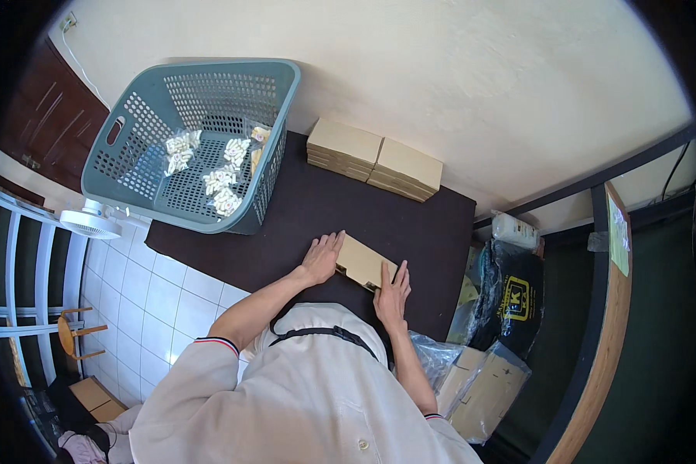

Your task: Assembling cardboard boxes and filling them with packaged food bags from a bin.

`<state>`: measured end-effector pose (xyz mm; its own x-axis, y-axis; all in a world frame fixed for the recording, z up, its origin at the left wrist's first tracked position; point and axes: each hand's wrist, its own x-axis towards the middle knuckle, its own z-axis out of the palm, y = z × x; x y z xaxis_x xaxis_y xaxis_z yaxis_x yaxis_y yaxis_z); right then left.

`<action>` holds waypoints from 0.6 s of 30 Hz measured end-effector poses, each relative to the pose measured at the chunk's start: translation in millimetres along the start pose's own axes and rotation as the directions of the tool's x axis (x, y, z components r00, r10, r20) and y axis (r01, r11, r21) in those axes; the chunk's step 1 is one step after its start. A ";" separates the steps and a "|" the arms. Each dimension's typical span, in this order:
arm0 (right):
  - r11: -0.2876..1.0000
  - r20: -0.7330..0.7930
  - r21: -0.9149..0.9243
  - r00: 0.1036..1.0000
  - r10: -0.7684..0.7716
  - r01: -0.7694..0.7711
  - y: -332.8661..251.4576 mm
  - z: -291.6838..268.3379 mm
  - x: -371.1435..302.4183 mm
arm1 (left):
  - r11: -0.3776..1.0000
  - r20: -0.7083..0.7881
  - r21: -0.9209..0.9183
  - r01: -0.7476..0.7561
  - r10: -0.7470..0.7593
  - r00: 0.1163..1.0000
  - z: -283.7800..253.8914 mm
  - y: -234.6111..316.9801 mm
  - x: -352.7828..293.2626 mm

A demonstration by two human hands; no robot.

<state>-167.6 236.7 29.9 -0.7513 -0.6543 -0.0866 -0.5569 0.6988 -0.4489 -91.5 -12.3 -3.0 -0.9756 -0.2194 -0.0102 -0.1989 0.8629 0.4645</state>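
Observation:
A small flat brown cardboard box [361, 260] lies on the dark brown tabletop [301, 189] in front of me, slightly slanted. My left hand [324, 257] holds its left end, with the fingers close together along that edge. At the other end, my right hand [392, 291] grips the box, one finger reaching onto its top face and the others around the right edge. A dark gap or edge shows along the box's near side. What is inside the box cannot be seen.
Two stacks of flat brown cardboard boxes [375, 155] stand against the wall. A large grey-green perforated basket [259, 193] on the left holds several clear bags of small pale pieces [223, 179]. Plastic-wrapped cardboard [487, 394] and a black bag [510, 298] are at the right.

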 end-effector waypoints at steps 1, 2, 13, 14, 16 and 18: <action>0.994 0.020 -0.093 0.998 -0.061 0.063 -5.6 -3.2 -3.6 | 0.999 0.053 0.033 0.011 -0.013 0.999 -10.8 5.1 -4.9; 0.981 0.089 -0.166 0.992 -0.085 0.099 -1.2 2.1 -3.9 | 0.997 0.105 0.068 0.021 -0.028 0.994 -16.5 7.4 -8.1; 0.929 0.339 -0.228 0.918 -0.205 0.292 -21.3 -5.6 33.9 | 0.814 0.095 -0.377 0.441 -0.440 0.893 3.2 12.4 -38.8; 0.924 0.339 -0.229 0.915 -0.218 0.305 -24.4 -5.3 34.9 | 0.771 0.153 -0.387 0.505 -0.486 0.860 8.4 8.7 -37.2; 0.901 0.360 -0.310 0.914 -0.185 0.305 -27.6 -5.9 32.6 | 0.558 0.203 -0.580 0.593 -0.606 0.769 15.7 5.6 -29.4; 0.904 0.359 -0.298 0.914 -0.191 0.306 -29.0 -5.8 33.4 | 0.482 0.263 -0.649 0.589 -0.584 0.768 14.8 -2.5 -28.2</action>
<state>-178.6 196.3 45.2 -0.4529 -0.8351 -0.3122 -0.8392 0.5175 -0.1668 -64.9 -1.6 -17.0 -0.6572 -0.5528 -0.5124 -0.6101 -0.0091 0.7923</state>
